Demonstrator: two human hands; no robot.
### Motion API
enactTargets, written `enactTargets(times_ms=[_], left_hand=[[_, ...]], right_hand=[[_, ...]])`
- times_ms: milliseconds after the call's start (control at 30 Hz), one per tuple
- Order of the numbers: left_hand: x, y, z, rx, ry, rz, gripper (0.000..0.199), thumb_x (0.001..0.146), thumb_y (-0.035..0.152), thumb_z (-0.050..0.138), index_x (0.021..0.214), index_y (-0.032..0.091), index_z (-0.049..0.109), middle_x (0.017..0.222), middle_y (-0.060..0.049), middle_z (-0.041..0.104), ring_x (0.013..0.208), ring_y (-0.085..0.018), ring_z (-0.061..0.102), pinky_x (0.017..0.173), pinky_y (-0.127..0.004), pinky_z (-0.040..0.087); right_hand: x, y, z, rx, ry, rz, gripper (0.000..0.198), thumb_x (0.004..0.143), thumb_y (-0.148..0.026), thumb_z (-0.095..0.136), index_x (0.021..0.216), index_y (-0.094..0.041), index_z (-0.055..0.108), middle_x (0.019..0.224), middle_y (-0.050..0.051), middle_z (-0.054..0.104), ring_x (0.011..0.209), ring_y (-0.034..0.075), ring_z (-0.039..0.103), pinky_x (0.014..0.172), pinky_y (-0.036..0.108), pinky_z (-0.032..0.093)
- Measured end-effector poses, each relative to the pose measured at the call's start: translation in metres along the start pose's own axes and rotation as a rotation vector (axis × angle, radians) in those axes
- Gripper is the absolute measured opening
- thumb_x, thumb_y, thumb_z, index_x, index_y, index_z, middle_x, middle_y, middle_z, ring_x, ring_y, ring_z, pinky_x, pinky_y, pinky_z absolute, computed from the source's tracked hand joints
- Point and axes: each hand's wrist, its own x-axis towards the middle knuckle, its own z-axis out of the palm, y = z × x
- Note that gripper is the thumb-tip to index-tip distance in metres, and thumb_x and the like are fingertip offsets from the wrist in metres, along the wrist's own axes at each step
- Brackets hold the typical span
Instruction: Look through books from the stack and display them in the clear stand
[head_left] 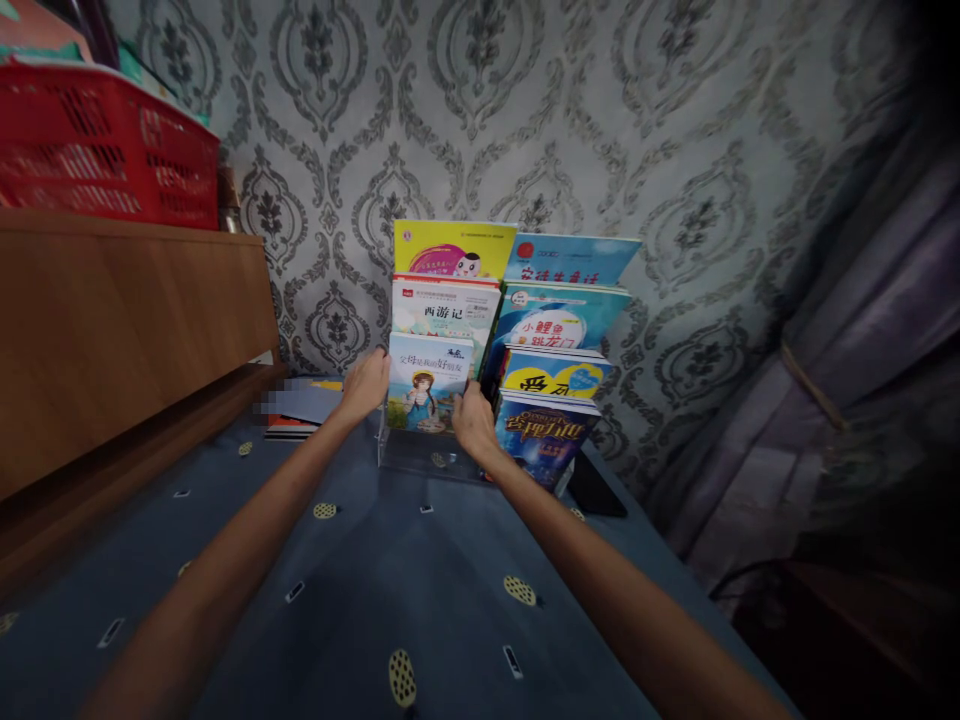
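Note:
Both hands are at a white-and-blue children's book (429, 385) with a girl in a straw hat on its cover. My left hand (367, 385) is closed at its left edge, and my right hand (474, 418) grips its right edge. The book stands at the front left of a clear tiered stand (416, 458). Behind it rise a white book (442, 308) and a yellow-green book (487, 248). To the right, a dark blue book (544, 435), a yellow-and-blue book (555, 375), a teal book (555, 315) and a light blue book (585, 258) step up in tiers.
A flat stack of books (300, 405) lies left of the stand. A wooden cabinet (135, 330) with a red basket (112, 150) on top stands at the left. Beside the stand's right end lies a black flat object (596, 488). Patterned cloth (360, 590) covers the surface; a curtain (765, 400) hangs right.

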Motion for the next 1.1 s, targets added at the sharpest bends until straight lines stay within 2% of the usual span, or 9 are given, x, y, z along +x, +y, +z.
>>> enactTargets(times_ms=[200, 467, 833, 1100], left_hand=[[0.002, 0.0, 0.0, -0.024, 0.014, -0.004, 0.033, 0.104, 0.031, 0.03, 0.102, 0.019, 0.06, 0.109, -0.013, 0.071, 0.106, -0.025, 0.065, 0.087, -0.032, 0.045], [0.012, 0.006, 0.002, -0.07, -0.007, -0.065, 0.038, 0.105, 0.029, 0.028, 0.101, 0.016, 0.063, 0.109, -0.015, 0.071, 0.105, -0.026, 0.066, 0.086, -0.031, 0.045], [0.01, 0.006, 0.004, -0.076, 0.011, -0.09, 0.037, 0.105, 0.032, 0.028, 0.104, 0.018, 0.062, 0.113, -0.013, 0.071, 0.109, -0.026, 0.064, 0.089, -0.032, 0.045], [0.004, 0.004, 0.001, -0.11, 0.039, -0.079, 0.033, 0.104, 0.031, 0.034, 0.103, 0.018, 0.064, 0.113, -0.013, 0.07, 0.111, -0.025, 0.063, 0.092, -0.032, 0.044]], right_hand=[[0.006, 0.005, 0.007, 0.084, 0.077, -0.041, 0.037, 0.097, -0.016, 0.039, 0.131, -0.009, 0.05, 0.119, 0.019, 0.068, 0.109, 0.028, 0.065, 0.092, 0.034, 0.047], [0.024, 0.002, 0.014, 0.13, 0.1, 0.078, 0.034, 0.101, -0.025, 0.032, 0.122, -0.008, 0.053, 0.118, 0.022, 0.067, 0.11, 0.029, 0.064, 0.093, 0.037, 0.047], [0.02, -0.002, 0.018, 0.117, 0.124, 0.116, 0.033, 0.101, -0.025, 0.031, 0.12, -0.008, 0.052, 0.122, 0.025, 0.062, 0.116, 0.033, 0.059, 0.097, 0.043, 0.044], [0.012, -0.004, 0.012, 0.13, 0.122, 0.084, 0.035, 0.099, -0.024, 0.036, 0.127, -0.005, 0.047, 0.122, 0.024, 0.063, 0.118, 0.032, 0.058, 0.098, 0.039, 0.044]])
